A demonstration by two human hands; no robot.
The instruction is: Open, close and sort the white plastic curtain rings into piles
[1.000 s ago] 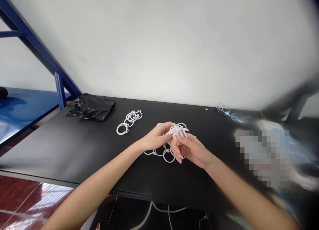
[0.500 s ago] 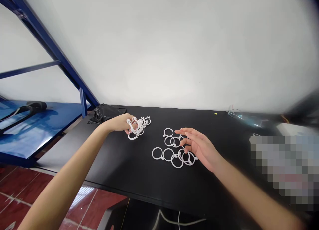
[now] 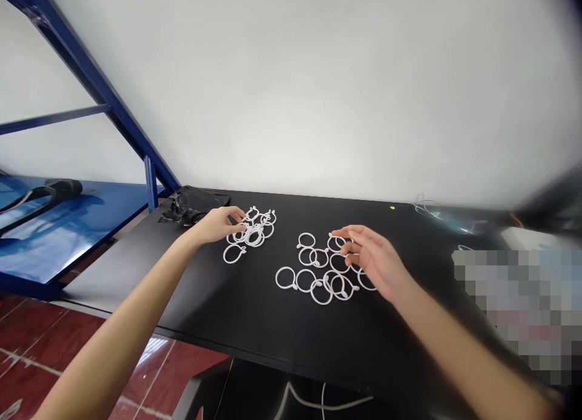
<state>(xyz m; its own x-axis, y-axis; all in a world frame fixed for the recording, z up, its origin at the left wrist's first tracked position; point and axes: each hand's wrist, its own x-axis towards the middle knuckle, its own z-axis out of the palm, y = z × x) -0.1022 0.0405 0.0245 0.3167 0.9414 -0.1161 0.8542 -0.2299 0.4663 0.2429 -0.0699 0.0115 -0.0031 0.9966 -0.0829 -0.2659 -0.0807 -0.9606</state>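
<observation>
White plastic rings with small eyelet tabs, like curtain rings, lie in two groups on the black tabletop (image 3: pixel 273 323). The left group (image 3: pixel 254 237) is a tight, overlapping heap. My left hand (image 3: pixel 218 223) rests at its left side, fingers curved and apart over the nearest rings, gripping none that I can see. In the right group (image 3: pixel 325 280) several rings lie flat and spread out, some overlapping. Over that group's right edge my right hand (image 3: pixel 377 259) is open with loosely bent fingers, partly hiding a few rings.
A crumpled black plastic bag (image 3: pixel 188 203) lies behind my left hand, against the white wall (image 3: pixel 309 105). To the left stand a blue metal frame (image 3: pixel 122 129) and a blue surface (image 3: pixel 104 217). Clear plastic (image 3: pixel 443 217) lies at the back right. Cables hang below the front edge.
My left hand has let go of its bunch of rings, which now lies on the tabletop. My right hand has shifted slightly right, uncovering more rings beneath it.
</observation>
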